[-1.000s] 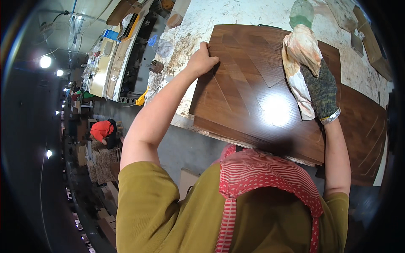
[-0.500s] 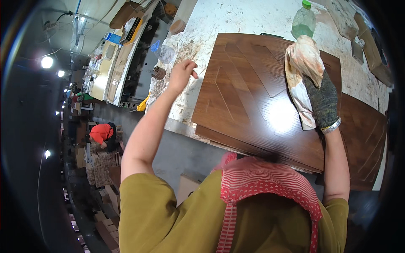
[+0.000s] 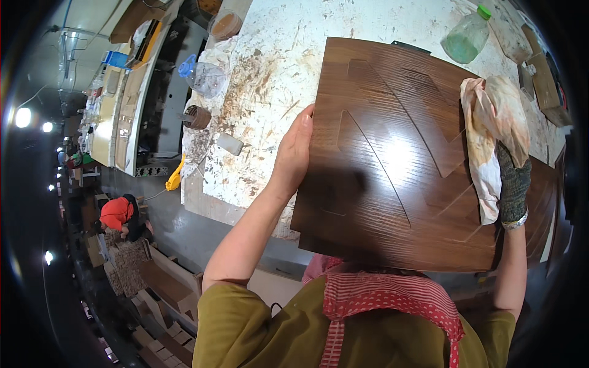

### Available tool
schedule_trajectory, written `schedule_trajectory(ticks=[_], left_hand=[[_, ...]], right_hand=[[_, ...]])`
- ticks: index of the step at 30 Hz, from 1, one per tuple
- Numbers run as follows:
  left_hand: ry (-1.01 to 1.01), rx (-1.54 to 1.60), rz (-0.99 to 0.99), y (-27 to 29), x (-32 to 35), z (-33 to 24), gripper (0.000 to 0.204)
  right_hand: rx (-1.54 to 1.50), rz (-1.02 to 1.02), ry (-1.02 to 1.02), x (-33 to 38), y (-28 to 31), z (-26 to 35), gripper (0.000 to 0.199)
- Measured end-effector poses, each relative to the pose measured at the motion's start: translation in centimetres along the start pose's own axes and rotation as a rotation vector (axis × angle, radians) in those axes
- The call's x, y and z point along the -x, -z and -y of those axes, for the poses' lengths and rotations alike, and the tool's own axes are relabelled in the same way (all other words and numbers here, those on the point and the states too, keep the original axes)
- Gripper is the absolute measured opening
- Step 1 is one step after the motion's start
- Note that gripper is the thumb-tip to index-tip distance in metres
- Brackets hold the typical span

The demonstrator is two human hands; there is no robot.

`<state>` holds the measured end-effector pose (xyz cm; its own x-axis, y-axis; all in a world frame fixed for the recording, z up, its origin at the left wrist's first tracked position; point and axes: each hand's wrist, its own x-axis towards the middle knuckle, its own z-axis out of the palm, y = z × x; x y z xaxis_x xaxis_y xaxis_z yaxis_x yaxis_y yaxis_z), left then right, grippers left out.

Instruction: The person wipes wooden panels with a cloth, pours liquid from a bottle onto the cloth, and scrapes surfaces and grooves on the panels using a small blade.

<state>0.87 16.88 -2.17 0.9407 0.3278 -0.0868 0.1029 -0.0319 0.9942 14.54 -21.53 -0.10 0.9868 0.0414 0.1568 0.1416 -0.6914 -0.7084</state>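
Note:
A dark brown wood-grain panel (image 3: pixel 374 178) with grooved angular lines fills the middle, tilted up, its near edge close to my apron. My left hand (image 3: pixel 296 150) grips the panel's left edge, thumb along the rim and fingers hidden behind it. At the opposite side my right hand (image 3: pixel 514 184), in a dark knitted glove, holds a stained white rag (image 3: pixel 481 141) against the panel's right edge. The rag covers most of those fingers. Another brown panel (image 3: pixel 540 202) lies partly hidden below, at the right.
A paint-stained white table (image 3: pixel 270 80) carries a green-capped bottle (image 3: pixel 467 38), a clear plastic bottle (image 3: pixel 207 78), a brown-stained cup (image 3: pixel 197 116), a small whitish block (image 3: pixel 230 144) and a round tub (image 3: pixel 226 26). A yellow tool (image 3: pixel 175 175) hangs at the table's left edge. Farther left, a person in red (image 3: pixel 118 213) bends over stacked boards.
My left hand has come from the air onto the panel's left edge. The panel has risen and tilted. My gloved right hand and the rag have shifted to its right edge.

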Motion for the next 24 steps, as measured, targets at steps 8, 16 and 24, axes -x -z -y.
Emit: schedule_trajectory(ticks=[8,16,24], left_hand=[[0.274,0.009,0.028,3.1,-1.4,-1.0,0.049],[0.099,0.004,0.095,0.1,-1.3,-0.5,0.056],[0.089,0.087,-0.003,-0.1,-1.4,1.1,0.053]], right_hand=[[-0.098,-0.016,0.268,-0.2,-0.8,-0.8,0.032],[0.101,0.369,0.573,-1.4,-4.6,13.7,0.023],[0.180,0.562,1.404,6.8,-7.6,15.8,0.042]])
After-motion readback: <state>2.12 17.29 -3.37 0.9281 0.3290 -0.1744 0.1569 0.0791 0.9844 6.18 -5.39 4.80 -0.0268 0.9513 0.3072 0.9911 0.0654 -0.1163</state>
